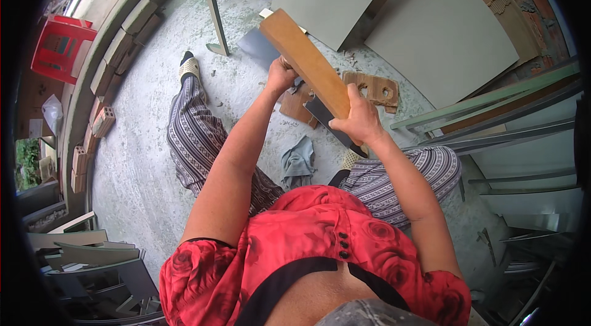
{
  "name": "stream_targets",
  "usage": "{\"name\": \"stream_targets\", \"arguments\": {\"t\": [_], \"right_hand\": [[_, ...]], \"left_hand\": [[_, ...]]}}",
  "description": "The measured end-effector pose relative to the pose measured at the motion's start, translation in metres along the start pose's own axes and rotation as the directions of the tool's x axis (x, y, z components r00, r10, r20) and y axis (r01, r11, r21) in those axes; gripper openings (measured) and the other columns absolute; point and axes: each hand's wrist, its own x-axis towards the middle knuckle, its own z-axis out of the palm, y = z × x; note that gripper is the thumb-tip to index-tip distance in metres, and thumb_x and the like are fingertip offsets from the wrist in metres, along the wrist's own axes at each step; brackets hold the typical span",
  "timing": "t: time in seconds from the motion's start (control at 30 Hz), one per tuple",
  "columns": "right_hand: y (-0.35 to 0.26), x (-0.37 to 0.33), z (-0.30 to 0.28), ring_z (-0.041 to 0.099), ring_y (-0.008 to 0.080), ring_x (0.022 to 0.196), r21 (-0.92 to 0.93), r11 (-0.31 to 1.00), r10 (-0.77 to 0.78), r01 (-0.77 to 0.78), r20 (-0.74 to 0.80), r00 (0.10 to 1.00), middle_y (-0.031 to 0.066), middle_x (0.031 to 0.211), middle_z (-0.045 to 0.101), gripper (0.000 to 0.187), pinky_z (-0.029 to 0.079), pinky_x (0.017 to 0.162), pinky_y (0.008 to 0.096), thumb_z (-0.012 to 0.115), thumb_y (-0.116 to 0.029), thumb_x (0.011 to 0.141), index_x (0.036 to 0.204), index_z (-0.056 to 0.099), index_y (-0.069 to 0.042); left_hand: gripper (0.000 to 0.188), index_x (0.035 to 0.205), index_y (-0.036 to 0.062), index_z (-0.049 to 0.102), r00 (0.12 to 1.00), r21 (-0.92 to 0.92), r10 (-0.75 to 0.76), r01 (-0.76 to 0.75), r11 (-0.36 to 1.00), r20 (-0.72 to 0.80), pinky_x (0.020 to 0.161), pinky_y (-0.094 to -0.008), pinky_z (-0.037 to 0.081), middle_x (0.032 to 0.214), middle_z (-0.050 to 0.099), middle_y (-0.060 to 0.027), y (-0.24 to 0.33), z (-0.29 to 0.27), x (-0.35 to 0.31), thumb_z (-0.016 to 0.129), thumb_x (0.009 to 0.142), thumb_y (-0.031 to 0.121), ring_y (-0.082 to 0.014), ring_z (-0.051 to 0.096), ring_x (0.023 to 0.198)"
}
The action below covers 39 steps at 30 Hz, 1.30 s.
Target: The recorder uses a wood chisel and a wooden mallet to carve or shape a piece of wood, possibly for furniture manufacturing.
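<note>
A long orange-brown board (pixel 308 64) is held at a slant in front of me, its far end raised toward the upper left. My right hand (pixel 360 118) is closed on its near end, thumb along the side. My left hand (pixel 282 76) is closed at its left edge, with the fingers partly hidden. Just beyond the left hand is a blurred grey flat piece (pixel 257 49); whether that hand touches it I cannot tell. Under the board lie a dark grey strip (pixel 329 121) and a worn brown slab with holes (pixel 378 91).
A grey-blue cloth (pixel 298 163) lies on the concrete floor between my legs. Large pale panels (pixel 440 36) lean at the far right, with long strips (pixel 511 104) nearer. Bricks (pixel 117 52) and a red plastic chair (pixel 61 49) line the left. Stacked offcuts (pixel 98 264) are at lower left.
</note>
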Motion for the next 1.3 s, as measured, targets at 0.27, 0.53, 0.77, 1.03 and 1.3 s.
{"name": "stream_targets", "arguments": {"t": [0.27, 0.53, 0.77, 1.03, 1.3], "right_hand": [[-0.009, 0.0, 0.002, 0.062, 0.0443, 0.084, -0.036, 0.999, -0.013, 0.014, 0.023, 1.0, 0.026, 0.085, 0.062, 0.065, 0.049, 0.073, 0.0487, 0.074, -0.024, 0.058, 0.108, 0.038, -0.002], [-0.02, -0.003, -0.002, 0.061, 0.0435, 0.086, -0.042, 0.999, -0.02, 0.023, 0.078, 0.997, 0.0245, 0.09, 0.062, 0.069, 0.049, 0.076, 0.0471, 0.079, -0.025, 0.055, 0.107, 0.039, -0.004], [-0.014, -0.018, -0.004, 0.061, 0.0402, 0.088, 0.052, 0.998, -0.037, 0.033, 0.068, 0.997, 0.0223, 0.094, 0.06, 0.071, 0.049, 0.077, 0.0431, 0.08, -0.014, 0.052, 0.11, 0.041, -0.001], [-0.012, -0.02, 0.003, 0.061, 0.0361, 0.089, 0.13, 0.987, -0.103, 0.092, 0.074, 0.992, 0.0197, 0.096, 0.06, 0.075, 0.048, 0.08, 0.0409, 0.08, -0.012, 0.05, 0.114, 0.043, 0.001], [-0.026, -0.022, 0.002, 0.061, 0.0309, 0.086, 0.16, 0.983, -0.106, 0.085, 0.13, 0.986, 0.0167, 0.095, 0.06, 0.072, 0.048, 0.078, 0.0379, 0.079, -0.013, 0.052, 0.113, 0.045, 0.0]], "left_hand": [[0.015, 0.086, 0.0005, 0.068, 0.989, 0.102, 0.108, -0.097, 0.99, -0.106, 0.067, -0.0282, 0.051, 0.08, 0.072, -0.0044, 0.004, -0.006, -0.009, 0.073, 0.073, 0.006, -0.0102, 0.065, 0.073], [0.04, 0.101, -0.0004, 0.062, 0.988, 0.219, 0.106, -0.08, 0.972, -0.11, 0.072, -0.0327, 0.053, 0.089, 0.071, -0.0128, 0.001, -0.025, -0.024, 0.077, 0.065, 0.006, -0.0204, 0.069, 0.08], [0.055, 0.112, 0.0089, 0.058, 0.989, 0.231, 0.098, -0.071, 0.97, -0.107, 0.083, -0.0412, 0.049, 0.1, 0.067, -0.018, 0.016, -0.009, -0.037, 0.078, 0.062, 0.022, -0.0363, 0.063, 0.096], [0.059, 0.113, 0.0116, 0.06, 0.982, 0.246, 0.128, -0.092, 0.965, -0.136, 0.084, -0.0405, 0.048, 0.102, 0.066, -0.0182, 0.022, -0.02, -0.049, 0.079, 0.06, 0.028, -0.0359, 0.062, 0.098], [0.049, 0.101, 0.0095, 0.065, 0.985, 0.315, 0.1, -0.051, 0.948, -0.142, 0.079, -0.0411, 0.05, 0.094, 0.068, -0.0156, 0.002, -0.026, -0.034, 0.081, 0.059, 0.028, -0.0351, 0.064, 0.089]]}}
